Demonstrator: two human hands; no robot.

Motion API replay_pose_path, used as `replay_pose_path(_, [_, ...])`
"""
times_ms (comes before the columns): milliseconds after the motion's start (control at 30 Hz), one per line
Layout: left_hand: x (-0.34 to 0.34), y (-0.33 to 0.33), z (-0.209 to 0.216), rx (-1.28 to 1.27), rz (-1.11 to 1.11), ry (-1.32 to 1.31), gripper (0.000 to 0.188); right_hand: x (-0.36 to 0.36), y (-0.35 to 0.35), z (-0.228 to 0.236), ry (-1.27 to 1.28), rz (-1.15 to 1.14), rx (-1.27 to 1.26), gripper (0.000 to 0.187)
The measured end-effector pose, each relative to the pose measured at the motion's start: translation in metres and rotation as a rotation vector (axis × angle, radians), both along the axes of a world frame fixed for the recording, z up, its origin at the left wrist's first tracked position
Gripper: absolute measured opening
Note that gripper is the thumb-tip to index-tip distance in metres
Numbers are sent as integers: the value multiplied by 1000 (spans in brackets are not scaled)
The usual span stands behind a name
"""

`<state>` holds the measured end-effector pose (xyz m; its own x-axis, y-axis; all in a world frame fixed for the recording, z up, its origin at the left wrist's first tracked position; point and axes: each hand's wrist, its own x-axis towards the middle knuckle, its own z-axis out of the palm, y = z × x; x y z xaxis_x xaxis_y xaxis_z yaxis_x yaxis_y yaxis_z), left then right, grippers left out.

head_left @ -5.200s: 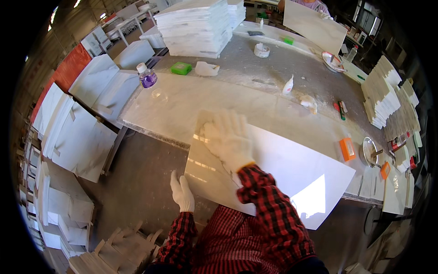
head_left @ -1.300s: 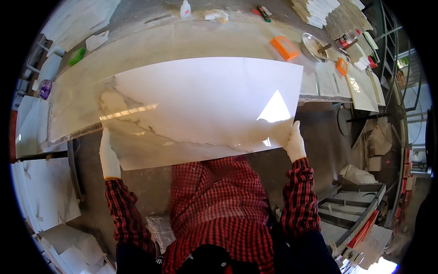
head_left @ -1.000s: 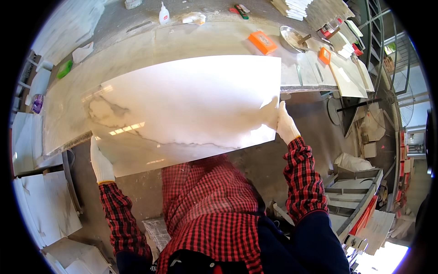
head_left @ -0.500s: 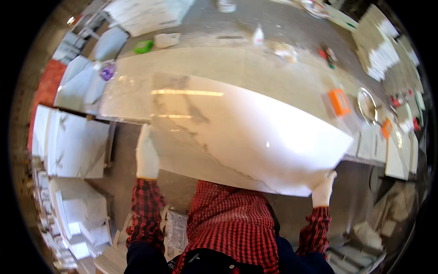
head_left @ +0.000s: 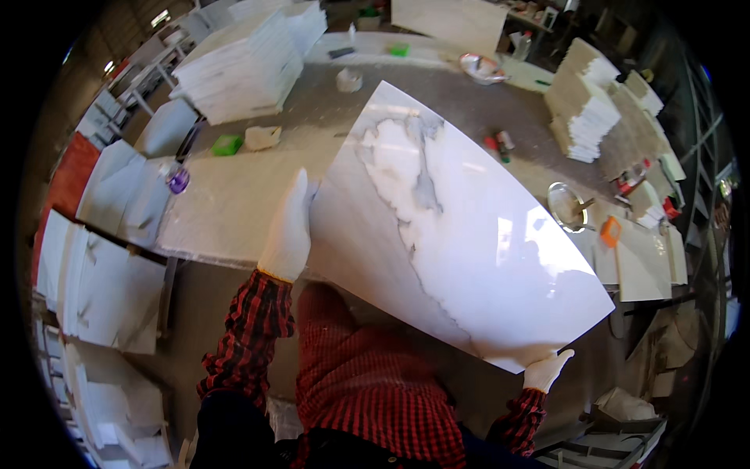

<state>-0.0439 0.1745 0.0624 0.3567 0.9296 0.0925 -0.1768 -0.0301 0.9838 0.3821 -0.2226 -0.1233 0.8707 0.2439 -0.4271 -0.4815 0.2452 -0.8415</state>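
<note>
A large glossy white marble-look slab (head_left: 469, 211) with grey veins is tilted over the worktable, its near edge in front of my body. Light reflects off its right part. My left hand (head_left: 291, 227), in a white knit glove, is pressed along the slab's left edge, and its fingers point away from me. At the near right corner, my right hand (head_left: 544, 370), also gloved in white, grips the slab. Its fingers are partly hidden beneath the slab, with the thumb side showing at the edge.
The worktable (head_left: 226, 203) carries a green block (head_left: 227, 145), a purple bottle (head_left: 178, 180), a metal bowl (head_left: 564, 205) and an orange block (head_left: 610, 231). Slab stacks stand at the far left (head_left: 242, 70) and far right (head_left: 582, 109). More slabs (head_left: 117, 289) lean at left.
The slab has turned, its left end swinging up and away from me. My left hand has moved forward and right with it; my right hand stays at the near right corner, slightly lower in view.
</note>
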Motion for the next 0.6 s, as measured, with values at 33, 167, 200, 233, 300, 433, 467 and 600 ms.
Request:
replay_pose_path(33, [12,3,1,-34,20,-74,57,7,-10,3,5,-40,42,73])
replay_pose_path(167, [60,-12,36,-220,198,-208,49,13,-51,-11,-474,-92,-496,79])
replay_pose_path(200, [63,-11,39,-161,141,-140,50,3,-45,6,-432,-129,-434,80])
replay_pose_path(233, [65,-11,41,-101,88,-72,51,-6,-38,23,-392,-170,-368,81])
replay_pose_path(300, [64,-3,32,-81,22,-58,56,-15,-39,41,-338,-177,-221,82])
replay_pose_path(433, [49,9,8,-156,78,-208,54,-28,-41,31,-253,-96,-135,86])
replay_pose_path(467, [43,8,8,-157,121,-244,48,-32,-36,35,-236,-79,-150,87])
replay_pose_path(600, [-13,15,2,-172,38,-171,49,-58,-1,19,-147,-9,23,84])
